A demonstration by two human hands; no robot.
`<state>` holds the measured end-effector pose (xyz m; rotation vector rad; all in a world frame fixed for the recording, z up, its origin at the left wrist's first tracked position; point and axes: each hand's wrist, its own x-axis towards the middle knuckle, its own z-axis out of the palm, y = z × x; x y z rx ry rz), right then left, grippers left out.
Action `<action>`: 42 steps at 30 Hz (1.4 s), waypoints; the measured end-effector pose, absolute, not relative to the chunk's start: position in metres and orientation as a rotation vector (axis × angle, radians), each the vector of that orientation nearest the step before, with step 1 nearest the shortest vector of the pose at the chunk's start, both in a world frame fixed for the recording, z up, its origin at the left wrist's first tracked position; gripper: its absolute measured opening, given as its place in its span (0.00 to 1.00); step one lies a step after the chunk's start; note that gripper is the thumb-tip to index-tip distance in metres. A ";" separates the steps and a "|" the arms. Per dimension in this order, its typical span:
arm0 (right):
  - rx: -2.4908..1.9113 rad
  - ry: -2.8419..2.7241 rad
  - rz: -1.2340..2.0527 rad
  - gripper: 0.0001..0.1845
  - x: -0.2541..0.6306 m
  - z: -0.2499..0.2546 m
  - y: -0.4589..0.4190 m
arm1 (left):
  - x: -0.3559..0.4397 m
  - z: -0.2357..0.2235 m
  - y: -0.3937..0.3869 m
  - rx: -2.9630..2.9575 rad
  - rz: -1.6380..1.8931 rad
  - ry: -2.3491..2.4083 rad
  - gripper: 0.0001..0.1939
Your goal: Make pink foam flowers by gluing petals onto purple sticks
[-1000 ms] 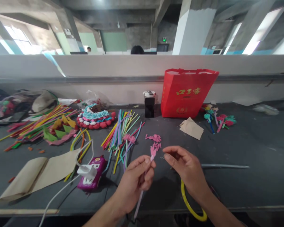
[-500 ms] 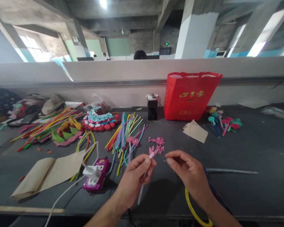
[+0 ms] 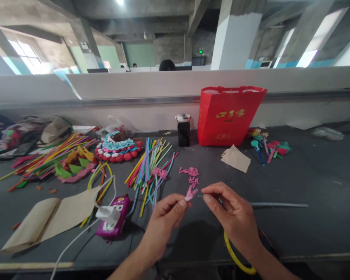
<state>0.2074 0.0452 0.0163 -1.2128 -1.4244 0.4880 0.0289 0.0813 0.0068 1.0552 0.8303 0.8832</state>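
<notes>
My left hand (image 3: 170, 212) pinches a small pink flower (image 3: 190, 193) between thumb and fingertips, its petals pointing up and to the right. My right hand (image 3: 231, 208) is just right of the flower, thumb and forefinger almost together. A tiny pale wisp shows at those fingertips, too small to name. Beyond the flower lie loose pink petals (image 3: 190, 171) in a small heap. A finished-looking pink flower (image 3: 159, 173) rests on a bundle of coloured fuzzy stems (image 3: 147, 163).
A purple power strip (image 3: 115, 217) with a white plug is left of my hands, near a roll of brown paper (image 3: 43, 221). Behind stand a phone (image 3: 183, 134) and a red bag (image 3: 229, 116). Small flowers (image 3: 272, 149) and a metal rod (image 3: 280, 205) lie right.
The view has shifted slightly, so the table things appear farther left. In my left hand the flower has turned, and its pale stem no longer shows below. Both hands stay close together.
</notes>
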 end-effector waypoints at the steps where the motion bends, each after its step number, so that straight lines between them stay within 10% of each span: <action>1: -1.206 -1.433 0.479 0.03 0.207 0.017 0.045 | 0.029 0.006 0.081 1.081 0.884 0.846 0.15; 42: -1.888 -0.866 0.045 0.23 0.289 -0.048 -0.033 | 0.018 0.023 0.096 0.790 1.030 0.744 0.11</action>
